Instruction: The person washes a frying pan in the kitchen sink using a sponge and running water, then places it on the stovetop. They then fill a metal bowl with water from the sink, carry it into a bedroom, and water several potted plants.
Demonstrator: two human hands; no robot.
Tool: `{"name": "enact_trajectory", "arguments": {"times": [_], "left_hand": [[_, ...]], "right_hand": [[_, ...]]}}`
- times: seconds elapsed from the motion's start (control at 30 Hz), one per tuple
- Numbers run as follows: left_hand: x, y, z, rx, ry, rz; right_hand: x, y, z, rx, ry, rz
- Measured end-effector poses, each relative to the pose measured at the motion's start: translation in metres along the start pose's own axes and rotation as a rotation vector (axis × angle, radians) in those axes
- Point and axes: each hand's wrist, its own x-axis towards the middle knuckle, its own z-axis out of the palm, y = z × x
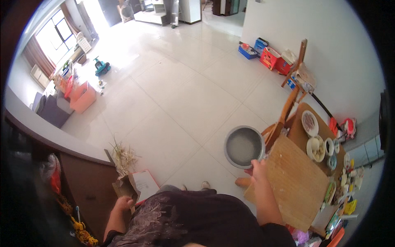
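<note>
My right hand [258, 170] grips the near rim of a round grey metal basin [243, 147]. The basin is held out over the floor, left of the wooden board, and its inside looks pale grey; whether it holds liquid I cannot tell. A large wooden board [294, 179], dusted with pale specks, lies on the table under my right forearm. Down at the left, my left hand [124, 203] has curled fingers. An open brown cardboard box [126, 186] is just beyond it; I cannot tell whether they touch.
Beyond the board, the brown table [304, 112] bears a plate of meat [309, 123], a bowl of pale dough-like pieces [315, 148] and small bowls. A wooden chair [282, 119] stands against it. Spring onions [124, 159] lie by the left cabinet [83, 182]. Boxes [270, 58] line the wall.
</note>
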Motion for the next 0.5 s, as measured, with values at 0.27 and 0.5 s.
{"name": "enact_trajectory", "arguments": {"times": [0.27,0.5], "left_hand": [[0.037,-0.084,0.055,-0.027,-0.21,-0.387],[0.216,-0.074,-0.029,-0.05,-0.082,-0.364]], "right_hand": [[0.053,-0.039,0.065,0.142,0.19,0.017],[0.096,-0.092,0.116,0.178,0.347,0.108]]}}
